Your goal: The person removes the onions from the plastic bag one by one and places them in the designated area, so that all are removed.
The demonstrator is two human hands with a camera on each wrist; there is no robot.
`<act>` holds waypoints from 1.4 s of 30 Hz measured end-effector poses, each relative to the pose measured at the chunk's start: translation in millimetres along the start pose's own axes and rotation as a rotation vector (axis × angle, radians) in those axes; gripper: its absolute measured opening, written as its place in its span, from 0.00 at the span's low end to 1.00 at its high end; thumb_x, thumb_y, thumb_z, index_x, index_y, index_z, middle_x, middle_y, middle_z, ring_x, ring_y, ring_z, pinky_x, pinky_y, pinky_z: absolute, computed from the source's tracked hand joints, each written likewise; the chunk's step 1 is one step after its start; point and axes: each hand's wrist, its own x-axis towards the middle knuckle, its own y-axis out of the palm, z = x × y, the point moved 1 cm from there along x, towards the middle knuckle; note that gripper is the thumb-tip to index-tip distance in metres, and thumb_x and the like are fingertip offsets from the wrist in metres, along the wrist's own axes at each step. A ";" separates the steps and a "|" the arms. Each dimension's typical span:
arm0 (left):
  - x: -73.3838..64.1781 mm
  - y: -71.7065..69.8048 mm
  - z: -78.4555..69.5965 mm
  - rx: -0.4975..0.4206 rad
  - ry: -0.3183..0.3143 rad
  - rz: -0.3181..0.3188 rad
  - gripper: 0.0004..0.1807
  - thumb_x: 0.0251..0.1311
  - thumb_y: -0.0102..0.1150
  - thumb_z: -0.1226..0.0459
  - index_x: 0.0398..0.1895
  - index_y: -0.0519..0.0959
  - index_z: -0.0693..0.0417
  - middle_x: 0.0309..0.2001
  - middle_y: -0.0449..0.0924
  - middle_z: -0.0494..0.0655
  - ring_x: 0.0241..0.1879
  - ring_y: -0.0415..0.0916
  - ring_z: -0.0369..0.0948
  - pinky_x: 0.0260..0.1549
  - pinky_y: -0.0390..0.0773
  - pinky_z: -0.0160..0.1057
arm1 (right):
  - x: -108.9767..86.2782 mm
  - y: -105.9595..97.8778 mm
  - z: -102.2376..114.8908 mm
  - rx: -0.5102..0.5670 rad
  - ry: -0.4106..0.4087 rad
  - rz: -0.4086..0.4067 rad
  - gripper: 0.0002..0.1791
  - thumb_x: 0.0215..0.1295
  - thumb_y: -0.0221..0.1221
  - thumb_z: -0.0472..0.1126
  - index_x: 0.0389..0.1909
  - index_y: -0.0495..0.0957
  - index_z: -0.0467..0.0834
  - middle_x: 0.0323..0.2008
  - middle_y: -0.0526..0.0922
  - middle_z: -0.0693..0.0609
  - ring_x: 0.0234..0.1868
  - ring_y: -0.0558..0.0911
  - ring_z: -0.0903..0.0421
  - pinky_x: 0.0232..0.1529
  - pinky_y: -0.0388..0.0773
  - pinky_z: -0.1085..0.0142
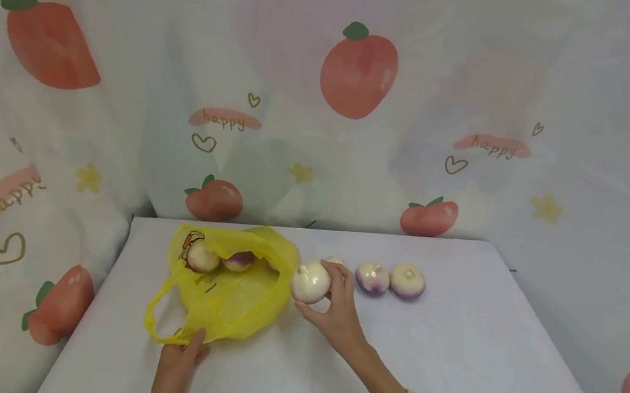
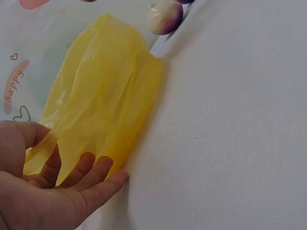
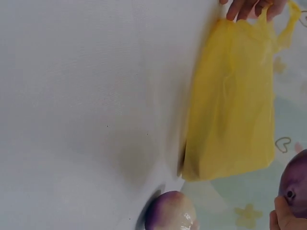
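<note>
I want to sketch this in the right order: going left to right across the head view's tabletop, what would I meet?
Yellow bag, held round vegetable, glossy white-and-purple vegetable, rightmost white-and-purple vegetable.

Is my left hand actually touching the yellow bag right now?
Touching: the left wrist view shows the left hand pinching part of the yellow bag between thumb and forefinger.
</note>
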 end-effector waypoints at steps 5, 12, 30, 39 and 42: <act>-1.9 0.5 1.2 -0.022 -0.001 0.008 0.36 0.67 0.52 0.55 0.69 0.51 0.63 0.65 0.55 0.61 0.61 0.60 0.52 0.54 0.75 0.41 | -5.0 -13.2 -4.8 -0.046 0.056 -0.047 0.47 0.40 0.76 0.38 0.63 0.62 0.43 0.56 0.61 0.43 0.53 0.70 0.51 0.45 0.82 0.61; -5.2 -3.0 -4.1 -0.027 0.022 0.028 0.37 0.66 0.53 0.52 0.68 0.51 0.64 0.64 0.56 0.61 0.56 0.67 0.48 0.54 0.75 0.42 | -13.3 -26.4 -17.8 -0.128 0.045 -0.019 0.47 0.43 0.75 0.39 0.64 0.60 0.37 0.57 0.63 0.40 0.52 0.70 0.51 0.43 0.81 0.60; -5.3 -1.4 -1.7 -0.043 -0.001 0.014 0.36 0.66 0.53 0.53 0.67 0.53 0.64 0.62 0.57 0.61 0.53 0.69 0.47 0.52 0.77 0.41 | -23.5 -65.0 -46.7 -0.196 0.142 -0.015 0.46 0.45 0.73 0.36 0.62 0.57 0.32 0.56 0.68 0.38 0.50 0.73 0.48 0.39 0.81 0.57; -6.2 -1.1 -1.3 -0.059 -0.001 0.019 0.37 0.65 0.54 0.53 0.67 0.52 0.64 0.63 0.57 0.60 0.54 0.68 0.47 0.53 0.76 0.42 | -19.7 -90.1 -63.9 -0.253 0.123 -0.078 0.44 0.43 0.73 0.33 0.59 0.58 0.29 0.53 0.65 0.36 0.46 0.71 0.49 0.35 0.78 0.59; -6.3 -1.2 -1.7 -0.070 -0.003 0.018 0.36 0.65 0.54 0.53 0.67 0.52 0.64 0.62 0.57 0.60 0.53 0.69 0.47 0.53 0.76 0.42 | -17.1 -98.9 -69.7 -0.243 0.137 -0.099 0.44 0.44 0.72 0.32 0.60 0.58 0.28 0.54 0.65 0.35 0.45 0.72 0.48 0.35 0.78 0.64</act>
